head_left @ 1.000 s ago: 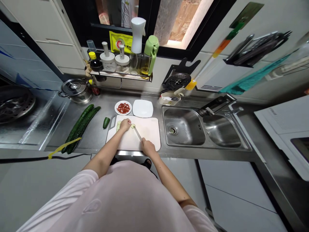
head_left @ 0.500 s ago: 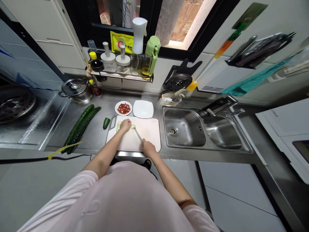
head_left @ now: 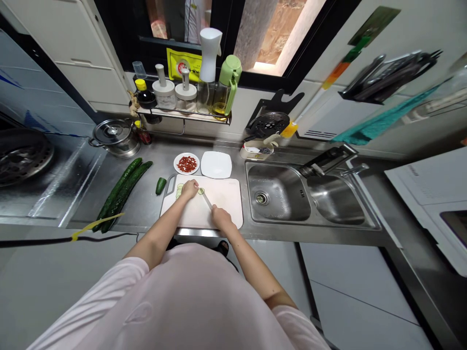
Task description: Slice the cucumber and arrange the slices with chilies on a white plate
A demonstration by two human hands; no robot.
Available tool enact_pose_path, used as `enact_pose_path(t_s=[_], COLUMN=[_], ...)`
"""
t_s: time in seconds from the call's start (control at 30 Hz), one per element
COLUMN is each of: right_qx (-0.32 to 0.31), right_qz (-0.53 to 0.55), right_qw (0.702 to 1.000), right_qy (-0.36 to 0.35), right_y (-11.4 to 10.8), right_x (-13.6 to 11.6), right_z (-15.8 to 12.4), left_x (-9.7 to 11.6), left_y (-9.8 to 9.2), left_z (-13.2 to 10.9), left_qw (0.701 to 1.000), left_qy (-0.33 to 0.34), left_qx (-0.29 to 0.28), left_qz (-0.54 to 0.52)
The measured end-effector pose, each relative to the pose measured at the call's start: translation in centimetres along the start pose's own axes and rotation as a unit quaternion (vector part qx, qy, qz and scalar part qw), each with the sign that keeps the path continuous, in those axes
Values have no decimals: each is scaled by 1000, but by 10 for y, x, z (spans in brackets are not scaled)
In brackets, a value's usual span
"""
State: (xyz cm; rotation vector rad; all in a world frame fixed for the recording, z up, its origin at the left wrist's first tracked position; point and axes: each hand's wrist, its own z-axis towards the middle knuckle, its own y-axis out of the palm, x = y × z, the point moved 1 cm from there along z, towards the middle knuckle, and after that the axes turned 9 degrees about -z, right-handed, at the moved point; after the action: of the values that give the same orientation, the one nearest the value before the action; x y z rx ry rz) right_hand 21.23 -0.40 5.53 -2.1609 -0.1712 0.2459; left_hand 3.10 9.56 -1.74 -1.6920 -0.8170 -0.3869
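Note:
My right hand [head_left: 221, 217] is closed round the handle of a knife [head_left: 207, 201], whose blade slants up and left over the white cutting board [head_left: 228, 204]. A round cucumber slice [head_left: 201, 191] shows at the blade's tip. Just left of it, my left hand [head_left: 189, 189] is on the board with its fingers bent together; what they hold, if anything, is hidden. Several pale cucumber slices [head_left: 179, 190] lie along the board's left side, beside that hand. A short cucumber piece [head_left: 160, 185] rests on the counter left of the board.
Behind the board stand a plate of chopped red pieces [head_left: 187, 164] and a white square plate [head_left: 216, 164]. Whole cucumbers [head_left: 126, 194] and a lidded pot [head_left: 115, 136] are to the left. A double sink [head_left: 280, 194] lies right. Above hangs a condiment shelf [head_left: 186, 113].
My right hand and the knife have shifted slightly up and left. The left hand stays almost in the same place beside the slice.

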Motion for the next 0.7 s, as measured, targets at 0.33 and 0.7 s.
enact_pose_path(t_s=[0.33,0.7], right_qx=[0,-14], right_qz=[-1,-10], right_qw=[1000,1000], right_qy=[4,-5], right_y=[-1,-7], right_x=[0,0], right_z=[4,4], left_x=[3,1], left_y=[-2,-1], left_z=[-1,1], left_qw=[1000,1000], left_qy=[-5,-11], left_qx=[-6,-10], left_qz=[-1,9])
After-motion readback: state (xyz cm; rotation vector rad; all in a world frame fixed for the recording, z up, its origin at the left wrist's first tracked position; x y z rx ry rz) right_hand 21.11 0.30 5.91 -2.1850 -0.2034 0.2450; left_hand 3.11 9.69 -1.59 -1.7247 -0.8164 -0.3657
